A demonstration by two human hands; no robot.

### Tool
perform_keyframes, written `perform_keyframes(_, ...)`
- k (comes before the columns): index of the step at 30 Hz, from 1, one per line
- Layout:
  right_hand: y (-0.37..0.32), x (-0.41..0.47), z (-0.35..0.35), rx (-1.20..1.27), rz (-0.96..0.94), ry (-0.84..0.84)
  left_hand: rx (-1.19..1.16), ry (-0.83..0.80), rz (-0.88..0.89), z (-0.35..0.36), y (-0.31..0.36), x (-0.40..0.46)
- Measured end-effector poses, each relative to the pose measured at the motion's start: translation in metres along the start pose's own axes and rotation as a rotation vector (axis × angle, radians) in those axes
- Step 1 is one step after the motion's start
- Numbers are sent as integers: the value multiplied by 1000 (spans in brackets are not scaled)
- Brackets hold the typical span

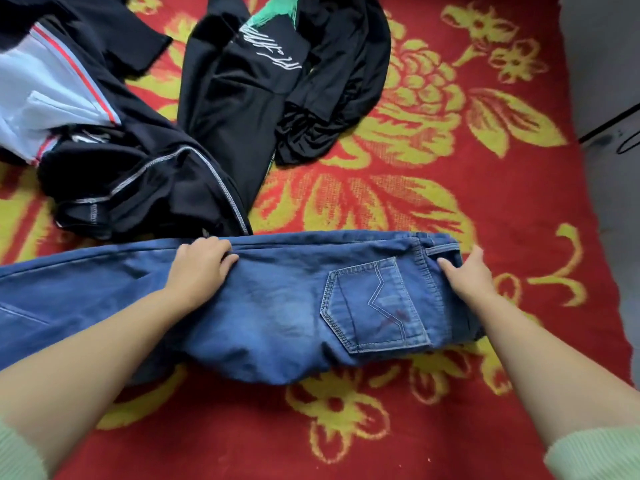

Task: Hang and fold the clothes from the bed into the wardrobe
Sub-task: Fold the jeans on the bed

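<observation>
Flat across the near half of the bed lies a pair of blue denim jeans (284, 306), folded lengthwise so one back pocket (372, 308) faces up, its pale topstitching forming a zigzag and a faint reddish mark showing near its lower right corner. The waistband with its belt loop sits at the right end; the legs run off the left edge of the view. The cloth is faded paler over the seat and puckers into soft creases along the near edge.

The left hand (201, 263) rests on the far edge of the jeans near the middle, fingers curled over the fold and gripping the denim. The right hand (467, 271) is at the waistband, thumb lying on top of the band and the fingers behind its edge, pinching it. Both forearms are bare, with ribbed pale green sleeves (595, 455) pushed up at the near corners.

Under everything is a red bedspread (485, 209) woven with large yellow flowers and leaves, its surface slightly fuzzy.

Farther off, to the left, a crumpled black garment with grey contrast stitching (149, 195) touches the far edge of the jeans. Behind it lies a light blue and black top with red stripes (52, 88). In the far middle sits a black T-shirt with white scrawled lettering and a green print (263, 71), bunched at its right side.
</observation>
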State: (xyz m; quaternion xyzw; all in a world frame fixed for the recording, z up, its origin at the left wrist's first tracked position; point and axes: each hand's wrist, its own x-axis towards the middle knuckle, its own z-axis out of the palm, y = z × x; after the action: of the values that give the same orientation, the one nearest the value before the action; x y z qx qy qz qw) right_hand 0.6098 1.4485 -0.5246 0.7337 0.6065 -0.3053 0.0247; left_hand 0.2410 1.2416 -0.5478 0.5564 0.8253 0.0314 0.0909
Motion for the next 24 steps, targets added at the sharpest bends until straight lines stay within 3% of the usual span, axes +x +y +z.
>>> perform_keyframes(1,0,3,-3,-29,-18,-1,-26,73,23,-4,2,8)
perform_keyframes(3,2,10,-7,-55,-120,178,-15,218,12,-11,5,20)
perform_keyframes(5,4,14,-6,-2,-164,322,28,246,-55,-8,3,27)
perform_keyframes(6,6,18,-2,12,-169,314,43,234,-102,-2,0,31)
perform_keyframes(9,21,24,17,-53,-100,147,45,96,-209,27,1,32)
perform_keyframes(12,42,20,25,-122,-63,40,28,14,-132,46,9,13)
perform_keyframes(14,45,15,17,-48,-11,-93,25,26,-86,48,11,3)
perform_keyframes(16,38,15,1,-125,-118,-154,31,76,-47,40,16,-2)
perform_keyframes(20,15,28,-57,-344,-274,77,18,81,155,26,42,-21)
perform_keyframes(22,23,39,-77,-427,-181,240,86,-54,214,39,47,-42)
perform_keyframes(24,37,45,-73,-427,-60,262,143,-160,158,59,47,-59)
